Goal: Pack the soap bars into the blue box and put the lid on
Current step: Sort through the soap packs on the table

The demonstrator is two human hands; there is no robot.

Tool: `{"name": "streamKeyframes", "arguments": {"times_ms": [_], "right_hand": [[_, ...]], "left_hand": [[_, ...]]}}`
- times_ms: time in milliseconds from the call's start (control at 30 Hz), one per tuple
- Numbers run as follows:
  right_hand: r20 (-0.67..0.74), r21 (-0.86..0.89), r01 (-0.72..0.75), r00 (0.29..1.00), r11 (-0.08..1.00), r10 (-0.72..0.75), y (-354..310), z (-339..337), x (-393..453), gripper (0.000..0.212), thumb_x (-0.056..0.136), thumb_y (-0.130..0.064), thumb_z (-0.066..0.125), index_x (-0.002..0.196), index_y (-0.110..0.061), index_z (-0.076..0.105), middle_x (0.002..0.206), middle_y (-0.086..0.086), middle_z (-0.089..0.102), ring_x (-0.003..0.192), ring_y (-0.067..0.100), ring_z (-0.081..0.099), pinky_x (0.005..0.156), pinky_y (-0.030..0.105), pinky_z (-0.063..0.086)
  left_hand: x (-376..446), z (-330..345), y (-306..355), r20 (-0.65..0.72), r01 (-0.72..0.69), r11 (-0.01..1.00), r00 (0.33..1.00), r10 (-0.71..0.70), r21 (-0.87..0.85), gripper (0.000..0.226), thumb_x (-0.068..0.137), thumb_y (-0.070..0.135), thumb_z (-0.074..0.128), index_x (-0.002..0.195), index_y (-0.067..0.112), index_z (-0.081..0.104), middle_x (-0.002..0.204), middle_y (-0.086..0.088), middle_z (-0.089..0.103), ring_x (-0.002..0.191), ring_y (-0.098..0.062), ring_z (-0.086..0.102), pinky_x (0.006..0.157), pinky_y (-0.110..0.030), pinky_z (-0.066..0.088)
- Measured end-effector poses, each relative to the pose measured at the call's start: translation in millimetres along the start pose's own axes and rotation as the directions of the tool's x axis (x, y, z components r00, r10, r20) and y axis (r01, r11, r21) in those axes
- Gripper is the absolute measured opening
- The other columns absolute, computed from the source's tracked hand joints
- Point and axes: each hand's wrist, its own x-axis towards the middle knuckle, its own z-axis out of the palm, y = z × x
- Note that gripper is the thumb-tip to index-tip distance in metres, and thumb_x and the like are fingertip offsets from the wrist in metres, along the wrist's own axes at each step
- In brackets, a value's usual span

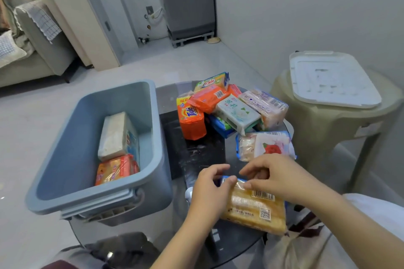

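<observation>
blue box (72, 142): far left of my hands, open, sitting on the edge of the glass table (192, 159). I see two packs inside.
white soap pack (115, 135): in the box, against its right wall, lying lengthwise.
orange-yellow pack (114, 169): in the box, just nearer me than the white one, touching it.
left hand (207, 192): fingers curled over the left end of the yellow soap pack (253, 207), gripping it.
yellow soap pack: between my two hands, low over the table's near part, barcode side up; I cannot tell if it touches the glass.
right hand (275, 174): fingertips pinched on the far top edge of the same yellow pack, grasping it.
soap pile (229, 105): beyond both hands on the table; orange Tide bar (191, 122) at the left, pale green bar (237, 113) on top in the middle, pink-white twin pack (264, 105) at the right, all touching.
rose pack (264, 144): just beyond my right hand, flat on the table, apart from the pile.
lid (332, 78): far right of my right hand, whitish, lying on a beige stool (328, 129), well apart from the box.
</observation>
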Motion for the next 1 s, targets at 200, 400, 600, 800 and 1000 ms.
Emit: {"name": "streamKeyframes", "arguments": {"times_ms": [200,400,600,800,1000], "right_hand": [[-0.071,0.115,-0.031,0.997,0.993,0.04,1,-7,16,0.025,0.074,-0.032,0.075,0.098,-0.029,0.07,0.085,-0.01,0.071,0.078,0.0,0.065,0.078,0.018,0.053],[-0.129,0.154,-0.024,0.991,0.988,0.044,-3,-17,26,0.018,0.077,-0.028,0.073,0.094,-0.026,0.069,0.081,-0.011,0.067,0.071,-0.001,0.06,0.065,0.008,0.046],[-0.146,0.151,-0.01,0.989,0.988,0.032,-16,-32,53,0.021,0.08,-0.028,0.069,0.1,-0.022,0.068,0.089,-0.006,0.069,0.073,0.007,0.066,0.063,0.015,0.05],[-0.211,0.206,-0.022,0.975,0.978,0.066,-19,-26,70,0.017,0.081,-0.031,0.068,0.096,-0.023,0.068,0.079,-0.009,0.067,0.071,0.011,0.07,0.055,0.02,0.054],[-0.214,0.294,-0.055,0.969,0.954,0.122,-15,-24,80,0.019,0.083,-0.028,0.067,0.099,-0.018,0.066,0.088,0.004,0.069,0.071,0.014,0.07,0.044,0.026,0.056]], "left_hand": [[24,-3,0,0.075,0.006,0.991,0.997,0.004,-0.131,0.025,0.081,0.015,0.071,0.1,0.03,0.066,0.102,0.009,0.068,0.1,-0.01,0.062,0.083,-0.016,0.048],[46,-4,3,0.024,0.008,0.994,1.0,-0.006,-0.111,0.03,0.075,0.02,0.077,0.104,0.022,0.069,0.101,-0.001,0.068,0.097,-0.015,0.064,0.079,-0.02,0.051],[78,-5,20,-0.443,-0.083,0.987,0.897,0.015,-0.135,0.041,0.08,0.029,0.07,0.119,0.022,0.057,0.123,0.0,0.047,0.111,-0.013,0.049,0.087,-0.024,0.041],[125,-8,27,-0.593,0.027,0.995,0.801,-0.078,-0.095,0.07,0.075,0.04,0.073,0.136,0.024,0.041,0.141,-0.006,0.027,0.127,-0.024,0.032,0.096,-0.03,0.035],[139,-10,16,-0.518,-0.046,0.996,0.856,0.003,-0.071,0.069,0.077,0.041,0.071,0.139,0.025,0.045,0.129,-0.008,0.054,0.11,-0.022,0.059,0.09,-0.033,0.051]]}}
